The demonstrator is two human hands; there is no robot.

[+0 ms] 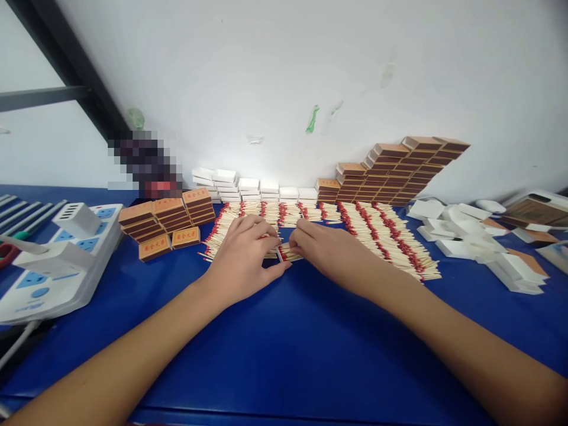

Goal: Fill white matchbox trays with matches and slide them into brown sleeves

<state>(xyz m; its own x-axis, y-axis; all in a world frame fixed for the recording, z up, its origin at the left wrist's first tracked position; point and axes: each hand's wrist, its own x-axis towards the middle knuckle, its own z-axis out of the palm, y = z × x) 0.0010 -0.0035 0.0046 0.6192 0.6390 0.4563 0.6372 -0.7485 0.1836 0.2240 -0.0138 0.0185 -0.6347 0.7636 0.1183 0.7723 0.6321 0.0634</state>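
Note:
A small white matchbox tray (280,254) with some red-headed matches in it lies on the blue table between my hands. My left hand (248,251) is curled at the tray's left end, its thumb along the near side and forefinger at the far side. Over the right part of the tray, my right hand (328,248) has its fingers bent together in a pinch; whatever is between the fingertips is hidden. Just beyond and beside both hands spread rows of loose matches (390,236) with red heads.
Orange-brown matchboxes (168,213) are stacked on the left, with a taller stepped stack (390,171) at the back right. White trays (228,183) line the wall (284,77). More white trays (470,231) lie heaped at right. A power strip (84,284) with plugs sits left.

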